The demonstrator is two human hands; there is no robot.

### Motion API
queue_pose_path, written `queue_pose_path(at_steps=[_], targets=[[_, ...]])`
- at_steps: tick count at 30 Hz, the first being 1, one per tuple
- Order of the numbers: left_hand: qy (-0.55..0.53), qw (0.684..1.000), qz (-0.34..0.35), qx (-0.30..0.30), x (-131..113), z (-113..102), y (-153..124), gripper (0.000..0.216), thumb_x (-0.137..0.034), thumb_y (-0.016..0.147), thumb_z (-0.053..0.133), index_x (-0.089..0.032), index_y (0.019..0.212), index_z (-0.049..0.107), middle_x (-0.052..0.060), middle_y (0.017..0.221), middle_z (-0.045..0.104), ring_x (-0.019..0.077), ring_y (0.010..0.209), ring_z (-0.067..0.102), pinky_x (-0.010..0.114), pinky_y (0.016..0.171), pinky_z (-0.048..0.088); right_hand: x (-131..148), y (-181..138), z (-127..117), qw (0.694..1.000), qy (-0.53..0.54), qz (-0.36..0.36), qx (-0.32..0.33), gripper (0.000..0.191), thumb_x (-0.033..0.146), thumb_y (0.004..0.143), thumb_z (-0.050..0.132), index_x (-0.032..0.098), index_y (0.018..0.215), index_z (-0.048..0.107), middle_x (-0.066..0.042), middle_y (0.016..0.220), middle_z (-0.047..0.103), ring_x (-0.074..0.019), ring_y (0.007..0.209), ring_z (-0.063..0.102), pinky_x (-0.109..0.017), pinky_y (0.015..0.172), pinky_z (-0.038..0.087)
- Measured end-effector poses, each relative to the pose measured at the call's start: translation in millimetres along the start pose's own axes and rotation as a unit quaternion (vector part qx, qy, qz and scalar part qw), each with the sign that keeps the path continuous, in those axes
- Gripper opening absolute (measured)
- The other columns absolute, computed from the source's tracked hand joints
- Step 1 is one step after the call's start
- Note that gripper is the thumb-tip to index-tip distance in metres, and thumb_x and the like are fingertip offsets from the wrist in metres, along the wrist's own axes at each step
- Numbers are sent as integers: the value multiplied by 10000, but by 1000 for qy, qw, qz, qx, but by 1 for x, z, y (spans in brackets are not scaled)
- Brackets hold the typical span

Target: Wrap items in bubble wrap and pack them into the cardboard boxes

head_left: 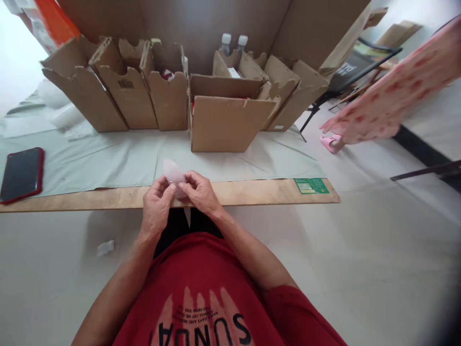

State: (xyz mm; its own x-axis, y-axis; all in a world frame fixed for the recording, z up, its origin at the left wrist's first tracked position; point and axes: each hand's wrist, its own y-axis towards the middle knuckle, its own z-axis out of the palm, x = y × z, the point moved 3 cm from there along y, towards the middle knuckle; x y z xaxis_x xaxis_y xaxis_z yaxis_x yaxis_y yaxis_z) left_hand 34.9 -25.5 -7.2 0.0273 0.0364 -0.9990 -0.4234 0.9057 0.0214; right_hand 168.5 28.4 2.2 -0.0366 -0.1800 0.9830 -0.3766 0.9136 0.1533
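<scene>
Between both hands, just over the table's front edge, is a small translucent plastic bag (173, 172), pale pinkish white. My left hand (157, 202) pinches its left side with thumb and fingers closed. On the other side my right hand (200, 192) grips it too, thumb and forefinger pressed together. The bag's upper part sticks up above the fingertips; its lower part is partly covered by the fingers. Whether anything is inside it I cannot tell. Beneath the hands runs the bare wooden edge (252, 193) of the table.
Several cardboard boxes (173, 101) stand along the back, with a wider box (230, 125) in front. A red-cased phone or tablet (22, 174) lies at left. Behind are clear bottles (225, 44). A green label (311, 186) is on the edge. A person's pink patterned clothing (396, 96) shows at right.
</scene>
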Motion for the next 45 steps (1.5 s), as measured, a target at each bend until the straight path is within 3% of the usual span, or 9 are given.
queue_pose_path(at_steps=[6, 12, 18, 24, 30, 33, 36, 40, 45], targets=[[25, 1000, 5, -17, -1, 0, -12, 408, -445, 796, 757, -169, 1090, 696, 63, 1008, 781, 186, 902, 738, 291, 830, 592, 5, -15, -10, 999, -12, 33, 40, 248, 430, 860, 678, 193, 936, 674, -10, 902, 690, -169, 852, 634, -294, 800, 514], [90, 994, 23, 60, -15, 2, -13, 277, -356, 749, 806, -189, 965, 764, 38, 911, 790, 191, 848, 726, 266, 791, 562, 23, -16, -50, 993, 4, 16, 115, 724, 489, 807, 797, 219, 1447, 594, -105, 1446, 609, -222, 1187, 604, -361, 1026, 485], [208, 947, 83, 232, -23, 29, -4, 242, -435, 865, 714, -221, 956, 785, 39, 914, 815, 213, 818, 763, 293, 753, 604, 18, -20, -83, 980, -57, 85, 170, 317, 311, 853, 734, 187, 1142, 773, -4, 905, 705, -144, 802, 589, -260, 756, 454], [274, 870, 152, 382, -31, 52, 16, 192, -285, 933, 640, -258, 1072, 769, 36, 1009, 817, 192, 878, 779, 271, 775, 623, 14, -19, -115, 966, -152, 98, 186, 264, 183, 805, 728, 209, 1063, 775, 16, 855, 713, -139, 758, 587, -245, 742, 439], [314, 843, 405, 163, -105, 71, 101, 562, -317, 913, 738, -286, 1457, 602, 112, 1443, 656, 299, 1308, 652, 452, 1115, 552, 49, 1, -165, 961, -211, 43, 174, 199, 217, 860, 703, 210, 1045, 775, -37, 956, 775, -175, 842, 681, -271, 774, 506], [303, 818, 479, 99, -123, 93, 139, 545, -313, 873, 767, -281, 1405, 656, 127, 1549, 580, 374, 1373, 592, 565, 1168, 498, 81, 13, -198, 977, -171, 5, 127, 173, 303, 891, 756, 253, 1056, 765, -31, 951, 781, -183, 843, 719, -271, 700, 533], [283, 815, 493, 116, -114, 110, 146, 266, -212, 852, 747, -279, 1109, 760, 83, 1592, 549, 373, 1390, 583, 558, 1148, 515, 113, 26, -235, 989, -136, -56, 25, 140, 376, 942, 752, 305, 1062, 758, -37, 932, 774, -193, 794, 719, -308, 656, 559], [237, 824, 502, 113, -91, 111, 131, 414, -106, 780, 757, -314, 1139, 751, -24, 1740, 352, 364, 1505, 473, 552, 1212, 463, 142, 57, -271, 961, -210, -125, -129, 161, 456, 916, 795, 318, 995, 769, -57, 966, 762, -229, 888, 725, -378, 739, 594], [215, 841, 484, 107, -82, 110, 130, 537, -87, 766, 751, -369, 1222, 741, -59, 1739, 344, 367, 1525, 449, 591, 1231, 438, 151, 117, -254, 937, -327, -118, -44, 96, 317, 898, 785, 267, 979, 778, -2, 949, 777, -172, 837, 707, -324, 749, 562]])
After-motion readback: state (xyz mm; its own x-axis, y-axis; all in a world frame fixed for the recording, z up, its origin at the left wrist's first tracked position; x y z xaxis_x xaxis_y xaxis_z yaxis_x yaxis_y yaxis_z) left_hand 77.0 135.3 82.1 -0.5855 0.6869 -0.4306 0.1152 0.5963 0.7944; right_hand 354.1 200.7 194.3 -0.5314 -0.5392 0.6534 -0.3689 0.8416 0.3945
